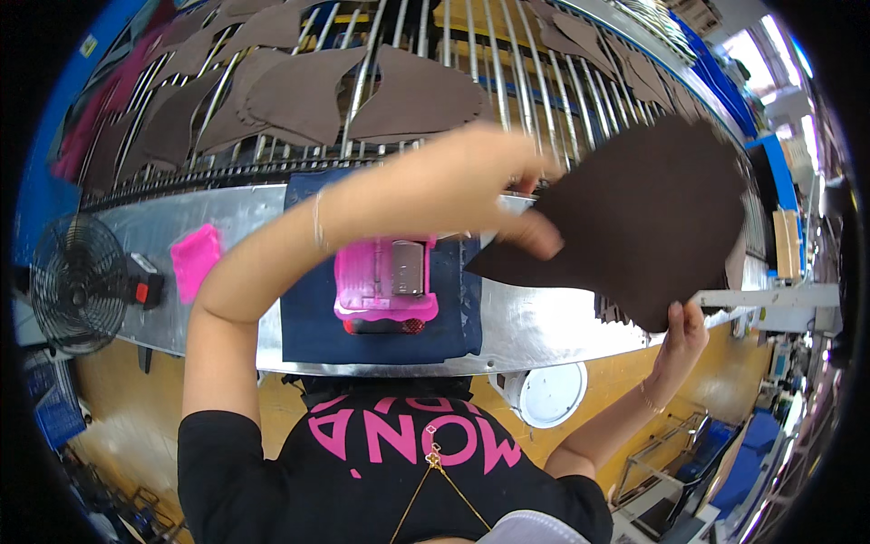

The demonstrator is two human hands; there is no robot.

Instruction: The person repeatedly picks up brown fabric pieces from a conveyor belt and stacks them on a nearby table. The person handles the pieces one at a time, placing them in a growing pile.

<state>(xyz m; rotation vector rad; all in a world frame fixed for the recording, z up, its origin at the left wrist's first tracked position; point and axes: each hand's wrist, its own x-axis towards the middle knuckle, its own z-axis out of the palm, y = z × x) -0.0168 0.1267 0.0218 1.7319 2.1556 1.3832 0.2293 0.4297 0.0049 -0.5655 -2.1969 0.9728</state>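
Observation:
A large dark brown sheet piece (657,218), rounded at one end and pointed at the other, is held up at the right above the metal table. My right hand (684,335) pinches its lower edge between thumb and fingers. At its left edge is my left hand (507,186), blurred by motion, with thumb and fingers apart. The left thumb overlaps the piece; I cannot tell whether it touches. Under my left forearm stands a bright pink device (376,281) with a metal roller or plate (409,268), set on a dark blue mat (313,317).
Beyond the table (521,340) runs a rack of metal rods (494,63) carrying several brown pieces (304,91). A black fan (80,283) and a pink cloth (196,258) are at the left. More cut pieces (613,310) lie stacked beneath the held piece. A white bucket (553,394) stands below the table edge.

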